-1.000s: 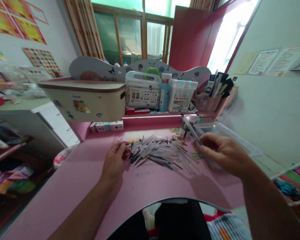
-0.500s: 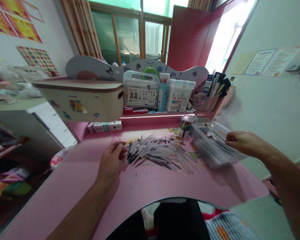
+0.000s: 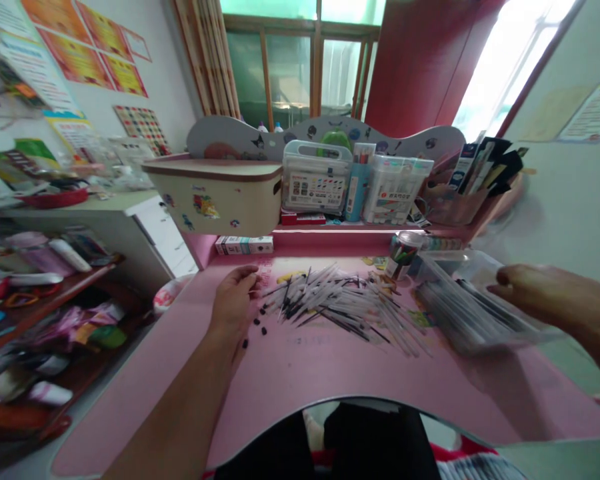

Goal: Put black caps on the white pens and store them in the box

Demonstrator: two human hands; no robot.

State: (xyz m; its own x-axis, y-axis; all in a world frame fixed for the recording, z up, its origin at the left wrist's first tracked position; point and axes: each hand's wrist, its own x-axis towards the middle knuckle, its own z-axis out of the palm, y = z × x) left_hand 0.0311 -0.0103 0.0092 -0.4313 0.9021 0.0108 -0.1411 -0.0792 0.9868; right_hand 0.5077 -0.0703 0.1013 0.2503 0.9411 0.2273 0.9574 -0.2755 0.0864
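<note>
A pink desk is bearing a clear box at frame right and a heap of slim sticks at center. The right hand, pinching a stick a second ago, is hovering above the box, fingers slightly parted, the stick apparently deposited. At center left, the left hand is curling, its hold impossible to tell; black caps are now showing beside it.

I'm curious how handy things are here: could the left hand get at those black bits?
Probably yes: the black bits lie uncovered on the desk, close beside the left hand, and nothing visible blocks the way.
</note>
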